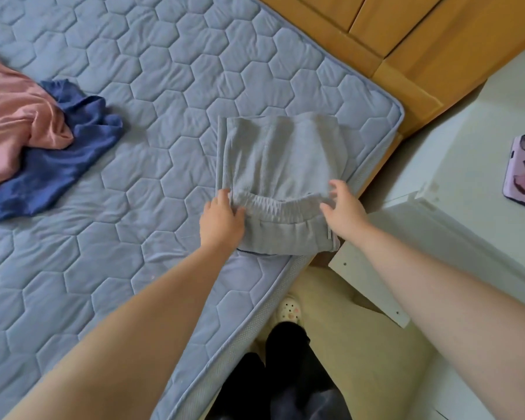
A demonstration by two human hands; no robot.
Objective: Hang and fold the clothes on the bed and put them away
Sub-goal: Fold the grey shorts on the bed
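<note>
Grey trousers with an elastic waistband lie folded near the right corner of the blue quilted mattress. My left hand pinches the left end of the waistband, thumb on top. At the right end of the waistband my right hand hovers with fingers spread and relaxed, fingertips touching the fabric. A pink garment lies crumpled on a dark blue garment at the bed's left edge.
A wooden wardrobe stands beyond the bed's far corner. To the right is a white cabinet with a phone in a pink case on top. My feet and dark trousers stand on the beige floor beside the bed.
</note>
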